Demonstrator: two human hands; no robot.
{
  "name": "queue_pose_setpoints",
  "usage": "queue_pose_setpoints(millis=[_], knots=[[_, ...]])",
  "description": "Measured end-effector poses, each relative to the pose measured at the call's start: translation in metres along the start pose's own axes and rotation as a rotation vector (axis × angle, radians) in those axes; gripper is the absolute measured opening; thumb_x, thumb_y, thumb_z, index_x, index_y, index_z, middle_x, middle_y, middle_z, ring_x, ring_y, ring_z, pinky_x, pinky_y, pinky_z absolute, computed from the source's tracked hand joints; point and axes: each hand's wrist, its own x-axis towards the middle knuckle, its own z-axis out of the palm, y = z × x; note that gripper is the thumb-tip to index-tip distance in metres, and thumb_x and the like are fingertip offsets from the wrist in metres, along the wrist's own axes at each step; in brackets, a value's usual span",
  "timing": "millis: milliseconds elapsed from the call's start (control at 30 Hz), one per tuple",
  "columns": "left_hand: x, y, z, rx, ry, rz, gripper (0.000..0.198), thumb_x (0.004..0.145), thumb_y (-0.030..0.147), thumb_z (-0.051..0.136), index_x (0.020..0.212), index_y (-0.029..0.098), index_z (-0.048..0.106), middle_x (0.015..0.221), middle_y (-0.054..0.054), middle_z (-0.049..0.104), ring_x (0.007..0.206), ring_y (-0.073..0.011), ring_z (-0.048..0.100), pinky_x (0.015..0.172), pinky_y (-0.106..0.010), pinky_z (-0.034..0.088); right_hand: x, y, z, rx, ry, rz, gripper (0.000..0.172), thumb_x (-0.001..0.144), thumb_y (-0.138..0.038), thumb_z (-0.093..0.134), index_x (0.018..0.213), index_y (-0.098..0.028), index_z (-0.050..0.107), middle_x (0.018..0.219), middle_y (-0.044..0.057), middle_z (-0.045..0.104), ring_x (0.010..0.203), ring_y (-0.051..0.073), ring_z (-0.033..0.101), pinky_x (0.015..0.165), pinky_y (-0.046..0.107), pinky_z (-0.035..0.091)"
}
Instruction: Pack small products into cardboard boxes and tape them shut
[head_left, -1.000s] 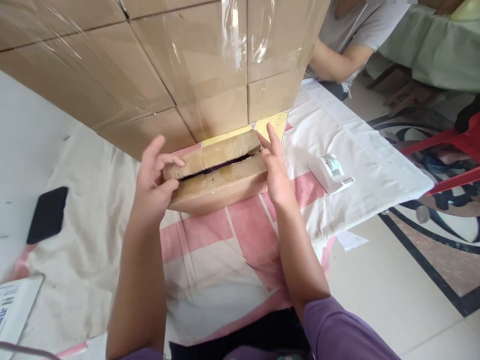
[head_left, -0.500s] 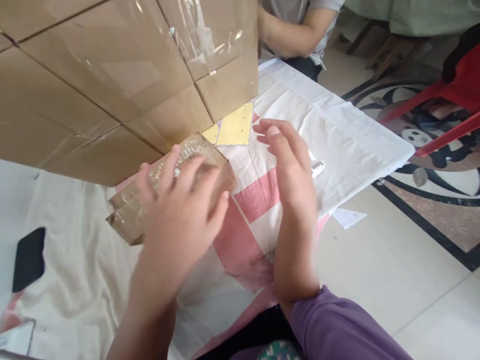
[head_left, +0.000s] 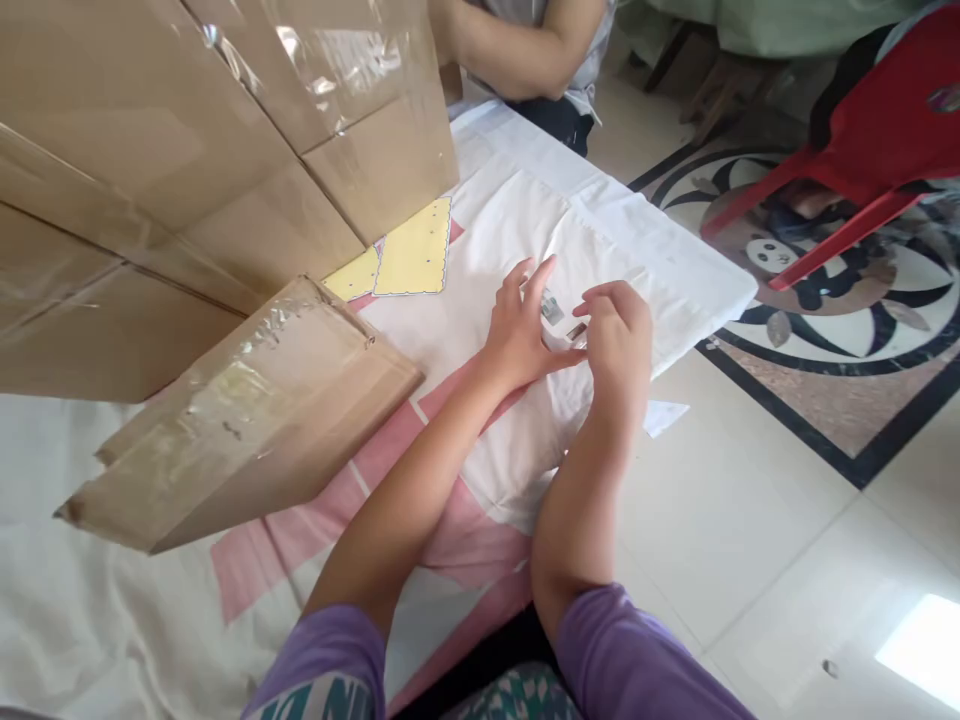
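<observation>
My left hand (head_left: 521, 325) is around a small white object (head_left: 556, 325) with a grey printed patch and a dark rectangle, lying on the cloth. Its thumb lies along the near side and its fingers along the far left side. My right hand (head_left: 621, 330) is at the object's right edge, fingers curled and pressed together; what they pinch, if anything, is hidden. To the left, a flattened cardboard box (head_left: 255, 420) with shiny clear tape lies tilted on the cloth, apart from both hands.
Large taped cartons (head_left: 225, 160) stand stacked at the upper left. Yellow scalloped cards (head_left: 412, 255) lie at their foot. Across the table (head_left: 517, 200) is another person's arm (head_left: 517, 50). A red chair (head_left: 892, 120) stands at the right; a white paper scrap (head_left: 664, 417) lies on the floor.
My left hand has left the cardboard box and moved right to the small white object. My right hand has come down to it, its fingers now curled. The view has shifted.
</observation>
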Motion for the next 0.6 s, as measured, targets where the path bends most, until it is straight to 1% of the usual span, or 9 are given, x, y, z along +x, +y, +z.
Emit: queue_pose_setpoints(millis=[67,167,233,333,433,533,600], knots=[[-0.003,0.006,-0.004,-0.013,0.015,0.028,0.122,0.071,0.077,0.081,0.163,0.04,0.009,0.171,-0.016,0.01,0.16,-0.0444,0.014,0.124,-0.067,0.028,0.003,0.0,0.004,-0.002,-0.051,0.015,0.021,0.08,-0.024,0.043,0.095,-0.028,0.057,0.081,0.001,0.067,0.073,0.022,0.065,0.075,0.042,0.054],[-0.004,0.006,-0.021,-0.056,-0.047,0.115,0.112,0.075,0.071,0.082,0.161,0.04,0.017,0.169,-0.014,0.014,0.16,-0.0417,0.017,0.123,-0.064,0.034,0.0,-0.008,0.005,-0.013,-0.126,0.043,0.033,0.078,-0.024,0.046,0.109,-0.029,0.053,0.076,-0.001,0.066,0.077,0.024,0.067,0.078,0.044,0.054],[-0.006,0.003,-0.034,-0.054,-0.082,0.135,0.107,0.077,0.066,0.083,0.16,0.04,0.022,0.168,-0.013,0.018,0.16,-0.0406,0.018,0.124,-0.063,0.034,-0.004,-0.015,0.005,-0.012,-0.177,0.077,0.035,0.078,-0.027,0.048,0.112,-0.029,0.05,0.076,-0.001,0.067,0.081,0.026,0.069,0.079,0.044,0.054],[-0.009,0.001,-0.044,-0.05,-0.087,0.107,0.107,0.077,0.062,0.084,0.161,0.04,0.021,0.168,-0.013,0.019,0.16,-0.0399,0.019,0.125,-0.063,0.034,-0.007,-0.024,0.008,-0.063,-0.242,0.162,0.03,0.078,-0.03,0.054,0.107,-0.029,0.047,0.078,0.0,0.07,0.08,0.027,0.069,0.072,0.042,0.053],[-0.01,0.005,-0.045,-0.066,-0.102,0.084,0.107,0.077,0.06,0.085,0.161,0.039,0.022,0.168,-0.013,0.018,0.16,-0.0392,0.02,0.125,-0.061,0.035,-0.007,-0.028,0.012,-0.14,-0.266,0.224,0.03,0.074,-0.025,0.061,0.098,-0.029,0.044,0.076,-0.001,0.069,0.074,0.026,0.068,0.063,0.039,0.049],[-0.009,0.01,-0.044,-0.059,-0.133,0.049,0.106,0.077,0.057,0.085,0.161,0.036,0.023,0.167,-0.014,0.021,0.158,-0.0388,0.022,0.124,-0.058,0.035,-0.007,-0.027,0.014,-0.15,-0.258,0.195,0.033,0.07,-0.019,0.064,0.092,-0.028,0.041,0.071,-0.002,0.066,0.065,0.022,0.064,0.055,0.035,0.042],[-0.008,0.013,-0.044,-0.046,-0.156,0.034,0.106,0.076,0.054,0.085,0.16,0.034,0.023,0.167,-0.015,0.022,0.158,-0.0387,0.022,0.123,-0.057,0.035,-0.008,-0.026,0.014,-0.14,-0.241,0.169,0.033,0.069,-0.018,0.064,0.09,-0.028,0.041,0.069,-0.004,0.064,0.061,0.02,0.062,0.053,0.032,0.039]])
